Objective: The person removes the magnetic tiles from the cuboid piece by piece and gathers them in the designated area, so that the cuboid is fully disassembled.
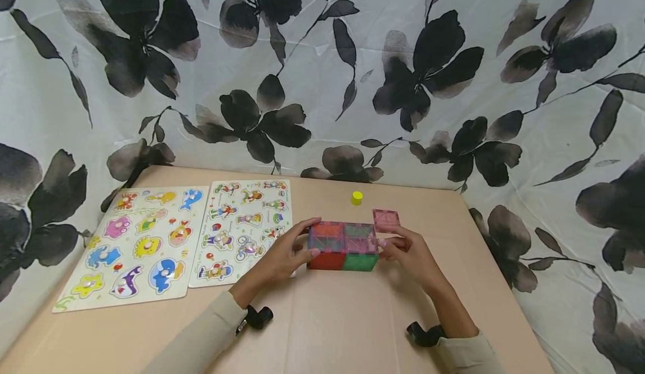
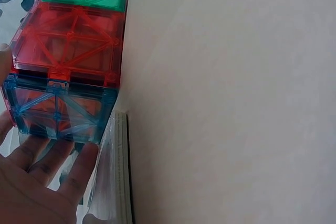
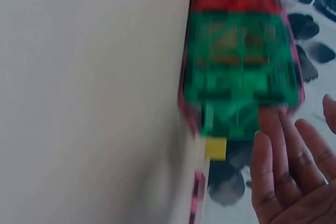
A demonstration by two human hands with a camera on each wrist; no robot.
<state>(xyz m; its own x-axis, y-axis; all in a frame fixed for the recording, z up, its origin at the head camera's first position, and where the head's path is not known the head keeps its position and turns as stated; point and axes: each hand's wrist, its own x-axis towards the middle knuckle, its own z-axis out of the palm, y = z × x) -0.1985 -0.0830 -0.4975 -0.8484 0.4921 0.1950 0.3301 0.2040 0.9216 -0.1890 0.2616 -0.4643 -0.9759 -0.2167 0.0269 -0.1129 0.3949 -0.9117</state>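
Note:
In the head view a box of translucent magnetic tiles stands between my hands, red and green in front with pink-edged tiles on top. Its left end is a blue tile, where my left hand holds on, the fingers against this end and the thumb near its front edge. My right hand is at the green right end, its fingers extended with the fingertips right at that end. Just behind those fingers a loose pink square tile lies on the table.
A small yellow cylinder sits behind the box. To the left lie two picture boards, one with animal figures and one with character figures. The table ends at a floral curtain behind.

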